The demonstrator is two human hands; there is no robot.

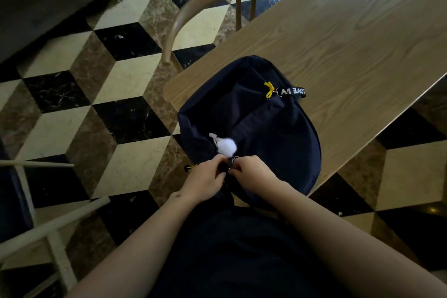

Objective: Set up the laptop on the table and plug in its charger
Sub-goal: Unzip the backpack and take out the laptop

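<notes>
left hand and right hand pinch zipper pulls, lower centre | backpack on table | chair upper centre

wooden chair by table edge, checkered marble floor

Both forearms reaching in from the near edge, converging. Left hand and right hand close together, knuckles up, fingers curled and pinching something small and dark between them.
</notes>
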